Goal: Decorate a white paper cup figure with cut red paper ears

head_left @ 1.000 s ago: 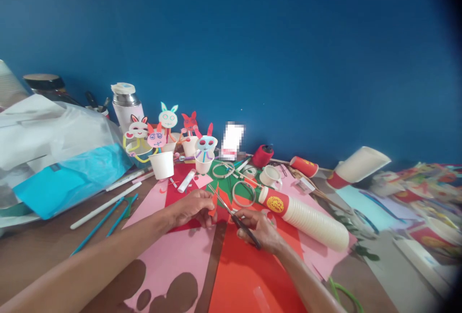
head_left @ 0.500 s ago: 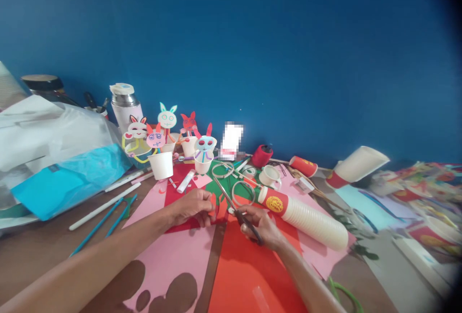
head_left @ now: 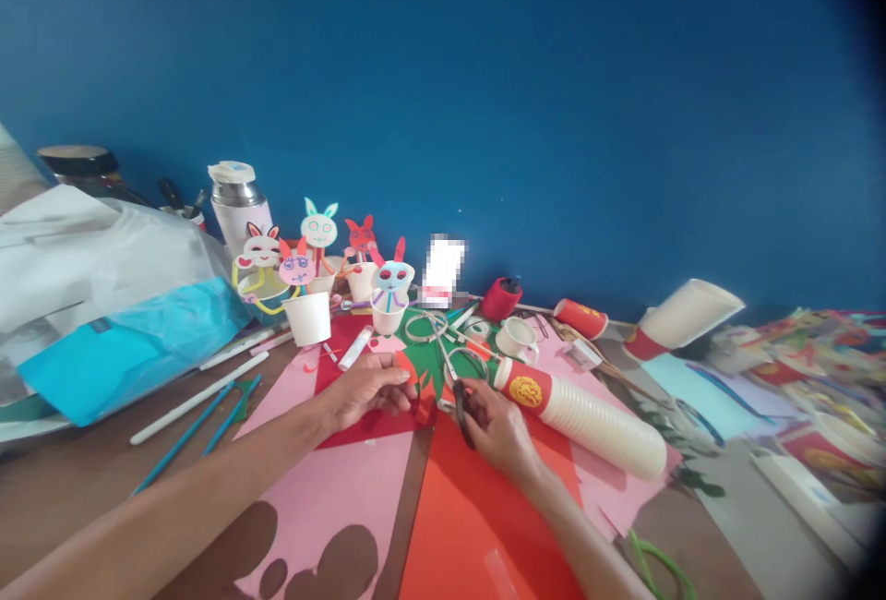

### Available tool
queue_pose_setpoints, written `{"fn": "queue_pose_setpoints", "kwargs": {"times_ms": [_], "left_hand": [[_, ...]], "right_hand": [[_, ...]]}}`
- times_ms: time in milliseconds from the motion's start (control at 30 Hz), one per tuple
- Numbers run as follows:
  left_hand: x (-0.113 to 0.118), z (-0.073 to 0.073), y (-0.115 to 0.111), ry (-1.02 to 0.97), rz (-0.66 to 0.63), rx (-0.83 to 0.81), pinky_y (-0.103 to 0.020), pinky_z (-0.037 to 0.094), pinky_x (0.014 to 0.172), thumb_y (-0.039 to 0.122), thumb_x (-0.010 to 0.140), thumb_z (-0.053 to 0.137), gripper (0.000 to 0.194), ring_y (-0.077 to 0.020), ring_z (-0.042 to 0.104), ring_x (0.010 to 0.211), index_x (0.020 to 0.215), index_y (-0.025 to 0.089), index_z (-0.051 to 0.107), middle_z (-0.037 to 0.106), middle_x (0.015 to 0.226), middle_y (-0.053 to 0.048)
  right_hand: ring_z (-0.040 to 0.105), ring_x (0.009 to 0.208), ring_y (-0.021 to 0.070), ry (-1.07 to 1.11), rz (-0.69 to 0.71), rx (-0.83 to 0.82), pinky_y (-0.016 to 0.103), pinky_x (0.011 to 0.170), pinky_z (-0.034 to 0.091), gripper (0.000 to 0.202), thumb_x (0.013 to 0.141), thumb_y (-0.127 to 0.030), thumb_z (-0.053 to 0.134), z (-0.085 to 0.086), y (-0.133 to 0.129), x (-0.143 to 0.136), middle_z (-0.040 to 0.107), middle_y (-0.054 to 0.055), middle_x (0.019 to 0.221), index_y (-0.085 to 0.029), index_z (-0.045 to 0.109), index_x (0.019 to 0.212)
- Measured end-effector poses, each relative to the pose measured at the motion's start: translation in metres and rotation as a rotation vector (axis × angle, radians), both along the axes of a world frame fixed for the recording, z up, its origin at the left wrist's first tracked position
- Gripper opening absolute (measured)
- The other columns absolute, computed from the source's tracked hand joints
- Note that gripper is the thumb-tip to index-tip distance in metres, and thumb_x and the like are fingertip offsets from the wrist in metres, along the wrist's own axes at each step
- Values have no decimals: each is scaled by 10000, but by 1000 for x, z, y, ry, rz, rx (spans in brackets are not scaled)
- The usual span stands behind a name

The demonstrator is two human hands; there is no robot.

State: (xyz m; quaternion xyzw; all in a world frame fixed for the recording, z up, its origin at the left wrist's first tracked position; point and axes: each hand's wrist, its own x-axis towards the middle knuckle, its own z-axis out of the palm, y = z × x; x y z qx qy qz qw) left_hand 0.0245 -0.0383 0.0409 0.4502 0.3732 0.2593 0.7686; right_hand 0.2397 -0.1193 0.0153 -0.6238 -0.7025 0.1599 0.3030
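My right hand (head_left: 495,425) grips a pair of scissors (head_left: 447,353) by the black handle, the metal blades pointing away from me and slightly apart. My left hand (head_left: 374,390) is closed, thumb and fingertips pinching a small orange-red paper piece (head_left: 408,373) that the fingers partly cover. A short gap lies between the blades and this piece. Below the hands are a dark red sheet (head_left: 360,425), an orange-red sheet (head_left: 491,508) and a pink sheet (head_left: 325,489) with rounded cut-outs. Orange scraps rest on the green paper (head_left: 422,351) between the hands.
Several paper-cup rabbit figures (head_left: 308,318) stand beyond my left hand, near a glue stick (head_left: 355,348). A long stack of paper cups (head_left: 595,425) lies right of my right hand. Behind are a tape roll (head_left: 477,330), a red thread spool (head_left: 502,298) and a thermos (head_left: 239,198).
The scissors have turned from pointing up-left to nearly straight away from me, and the right hand has shifted slightly. My left hand has turned and its fingers have loosened around the orange-red paper.
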Motion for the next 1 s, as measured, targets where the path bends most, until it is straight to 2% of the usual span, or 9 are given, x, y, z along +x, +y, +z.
{"fn": "queue_pose_setpoints", "kwargs": {"times_ms": [100,233,467,667,1000], "left_hand": [[0,-2,1,5,30,-25,-210,425,474,260,700,573,144,-118,603,520,689,134,502,671,669,-60],[0,-5,2,36,51,9,-218,427,480,274,700,575,156,-119,600,521,707,130,514,673,677,-63],[0,-3,1,107,41,88,-213,404,438,325,677,607,212,-124,598,525,691,131,523,670,693,-56],[1,0,-1,90,57,66,-203,401,430,284,662,622,192,-138,623,566,691,132,508,677,755,-73],[0,-5,-1,77,14,60,-210,428,444,252,680,598,161,-132,622,553,730,130,505,678,748,-76]], "right_hand": [[516,672,169,-103,5,57,258,613,391,356,754,-249,515,-2,1,4,569,29,730,-195,534,1105],[518,668,178,-158,-3,98,265,609,389,351,749,-251,524,-6,3,7,573,31,709,-194,550,1094],[522,641,169,-139,-15,100,243,576,379,330,771,-300,514,-5,2,6,577,22,672,-191,564,1078],[521,613,157,-126,-23,53,224,543,366,318,770,-319,519,-5,1,3,575,3,635,-205,572,1062],[515,608,155,-77,-5,52,224,545,353,297,764,-312,533,-5,0,0,555,-14,602,-202,572,1038]]}}
